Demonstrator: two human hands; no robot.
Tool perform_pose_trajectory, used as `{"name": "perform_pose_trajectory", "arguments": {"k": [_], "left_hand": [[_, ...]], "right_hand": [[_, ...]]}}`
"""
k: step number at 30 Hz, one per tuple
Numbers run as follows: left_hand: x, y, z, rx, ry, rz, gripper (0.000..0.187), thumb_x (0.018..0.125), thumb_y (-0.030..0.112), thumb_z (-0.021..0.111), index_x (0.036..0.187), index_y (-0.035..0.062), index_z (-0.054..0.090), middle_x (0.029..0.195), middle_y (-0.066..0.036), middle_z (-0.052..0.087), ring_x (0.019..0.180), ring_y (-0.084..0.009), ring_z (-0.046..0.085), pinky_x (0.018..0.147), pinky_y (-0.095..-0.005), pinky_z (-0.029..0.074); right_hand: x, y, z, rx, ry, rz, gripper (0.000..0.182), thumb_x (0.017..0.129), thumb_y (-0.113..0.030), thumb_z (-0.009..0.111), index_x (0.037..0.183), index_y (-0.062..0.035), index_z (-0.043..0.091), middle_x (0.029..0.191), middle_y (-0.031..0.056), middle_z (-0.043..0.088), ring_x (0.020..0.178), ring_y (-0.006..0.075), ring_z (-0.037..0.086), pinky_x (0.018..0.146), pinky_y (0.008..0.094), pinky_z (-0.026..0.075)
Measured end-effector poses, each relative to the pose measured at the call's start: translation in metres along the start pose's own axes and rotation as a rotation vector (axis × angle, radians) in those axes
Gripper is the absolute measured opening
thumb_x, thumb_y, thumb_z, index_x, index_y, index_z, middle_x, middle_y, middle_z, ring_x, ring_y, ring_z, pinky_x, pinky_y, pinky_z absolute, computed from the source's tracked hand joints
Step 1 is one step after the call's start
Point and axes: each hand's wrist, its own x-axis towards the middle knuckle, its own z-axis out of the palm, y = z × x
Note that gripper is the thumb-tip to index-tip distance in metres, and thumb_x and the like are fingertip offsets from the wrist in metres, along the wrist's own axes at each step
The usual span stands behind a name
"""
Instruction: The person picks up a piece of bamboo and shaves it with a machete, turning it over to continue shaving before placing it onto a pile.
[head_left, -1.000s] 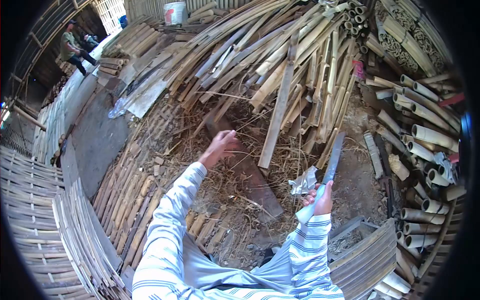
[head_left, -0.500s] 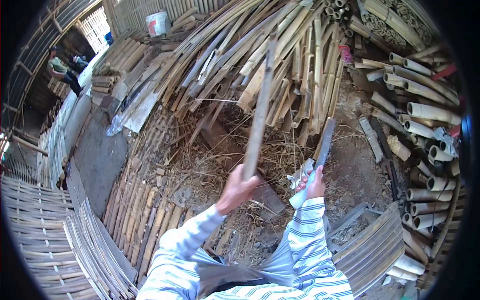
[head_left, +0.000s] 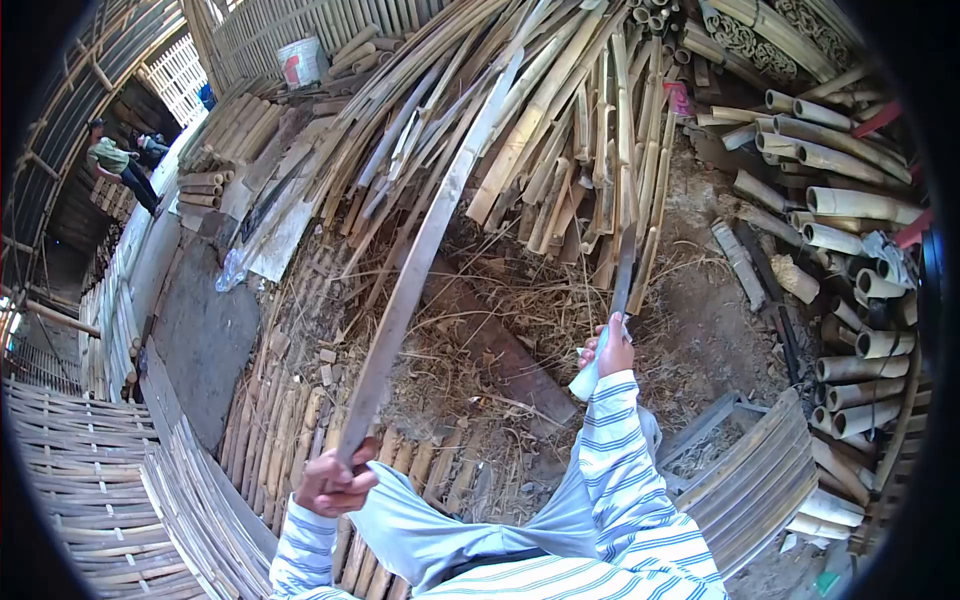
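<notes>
My left hand is closed around the near end of a long, flat bamboo strip. The strip slants up and away from me, its far part in front of the pile of split bamboo. In my right hand is a long-bladed knife, its blade pointing away from me. Pale blue-white material shows at its handle end, below my fingers. The knife and the bamboo strip are apart. Between them, bamboo shavings and a dark, flat plank lie on the ground.
Cut bamboo tubes are stacked along the right. Bamboo poles lie at lower left, beside a woven bamboo panel. A slatted bamboo piece is near my right side. A white bucket and a standing person are farther back.
My left hand has come down and left, close to my body, drawing the bamboo strip back with it. My right hand has shifted slightly up and left, and the knife stands straighter in view.
</notes>
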Motion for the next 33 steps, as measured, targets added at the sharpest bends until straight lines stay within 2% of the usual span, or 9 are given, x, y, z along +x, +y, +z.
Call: {"name": "perform_pose_trajectory", "arguments": {"k": [3, 8, 9, 11, 15, 16, 20, 28, 33], "left_hand": [[-0.048, 0.003, -0.014, -0.196, -0.117, -0.116, 0.025, 0.068, -0.004, 0.048, 0.086, 0.0033, 0.032, 0.053, -0.001, 0.036, 0.029, -0.0041, 0.034, 0.023, -0.0178, 0.025], [-0.15, -0.015, 0.011, 1.626, 0.832, 0.57, 0.028, 0.052, 0.008, 0.06, 0.074, -0.0018, 0.048, 0.051, -0.006, 0.042, 0.037, -0.0145, 0.039, 0.038, -0.0288, 0.031], [-0.18, -0.013, 0.023, 1.941, 1.0, 0.541, 0.028, 0.048, 0.01, 0.062, 0.071, -0.0023, 0.051, 0.049, -0.006, 0.04, 0.039, -0.0154, 0.039, 0.041, -0.0286, 0.032], [-0.214, -0.015, 0.04, 2.14, 1.112, 0.621, 0.026, 0.046, 0.01, 0.062, 0.068, -0.0016, 0.055, 0.045, -0.005, 0.032, 0.038, -0.0166, 0.039, 0.041, -0.0287, 0.031], [-0.279, -0.012, 0.028, 2.515, 1.05, 1.006, 0.047, 0.042, 0.001, 0.062, 0.089, 0.002, 0.058, 0.064, -0.008, 0.051, 0.05, -0.0184, 0.047, 0.051, -0.031, 0.038], [-0.319, -0.014, 0.014, 2.261, 1.142, 0.688, 0.06, 0.04, -0.003, 0.061, 0.099, 0.0042, 0.056, 0.078, -0.009, 0.055, 0.061, -0.0226, 0.049, 0.062, -0.0346, 0.04], [-0.327, 0.012, 0.017, 2.545, 1.034, 0.811, 0.058, 0.038, -0.001, 0.062, 0.096, 0.0031, 0.056, 0.074, -0.009, 0.053, 0.06, -0.0286, 0.047, 0.068, -0.0385, 0.038], [-0.345, 0.068, 0.023, 2.373, 1.193, 0.432, 0.054, 0.039, -0.002, 0.066, 0.093, 0.0008, 0.068, 0.072, -0.016, 0.062, 0.059, -0.0275, 0.056, 0.058, -0.0324, 0.043], [-0.346, 0.106, 0.023, 2.604, 1.17, 0.721, 0.055, 0.043, -0.006, 0.07, 0.097, 0.0, 0.066, 0.084, -0.015, 0.063, 0.066, -0.0264, 0.058, 0.061, -0.0322, 0.044]], "right_hand": [[0.011, 0.005, -0.006, -0.031, -0.018, -0.011, 0.045, 0.09, -0.053, 0.051, 0.086, -0.0087, 0.044, 0.052, 0.0029, 0.041, 0.038, 0.0161, 0.043, 0.035, 0.0337, 0.04], [0.024, 0.012, -0.008, -0.057, -0.023, -0.055, 0.048, 0.089, -0.056, 0.051, 0.086, -0.0078, 0.046, 0.053, 0.005, 0.044, 0.038, 0.0175, 0.045, 0.034, 0.035, 0.041], [0.023, 0.013, -0.006, -0.072, -0.022, -0.086, 0.047, 0.089, -0.055, 0.052, 0.086, -0.0083, 0.045, 0.053, 0.0047, 0.044, 0.039, 0.0175, 0.046, 0.034, 0.0351, 0.041], [0.016, 0.011, 0.004, -0.135, -0.004, -0.133, 0.045, 0.09, -0.053, 0.052, 0.085, -0.0091, 0.045, 0.053, 0.0041, 0.044, 0.039, 0.0172, 0.046, 0.034, 0.0342, 0.04], [0.013, 0.017, 0.012, -0.212, 0.065, -0.225, 0.046, 0.088, -0.051, 0.057, 0.079, -0.0075, 0.045, 0.055, 0.0033, 0.046, 0.039, 0.0164, 0.047, 0.034, 0.0334, 0.042], [0.01, 0.016, 0.016, -0.206, 0.07, -0.232, 0.046, 0.087, -0.05, 0.059, 0.078, -0.007, 0.045, 0.055, 0.003, 0.046, 0.04, 0.0162, 0.048, 0.034, 0.033, 0.043], [-0.02, 0.025, 0.033, -0.252, 0.071, -0.253, 0.042, 0.082, -0.041, 0.07, 0.081, -0.0052, 0.05, 0.057, 0.0033, 0.05, 0.042, 0.0148, 0.052, 0.037, 0.0321, 0.046], [-0.048, 0.039, 0.042, -0.332, 0.003, -0.259, 0.035, 0.081, -0.033, 0.073, 0.079, -0.0036, 0.055, 0.063, 0.0043, 0.057, 0.047, 0.0137, 0.057, 0.043, 0.0306, 0.052], [-0.068, 0.041, 0.041, -0.267, -0.014, -0.289, 0.031, 0.08, -0.029, 0.074, 0.079, -0.005, 0.055, 0.063, 0.0044, 0.056, 0.046, 0.0137, 0.055, 0.041, 0.0301, 0.051]]}}
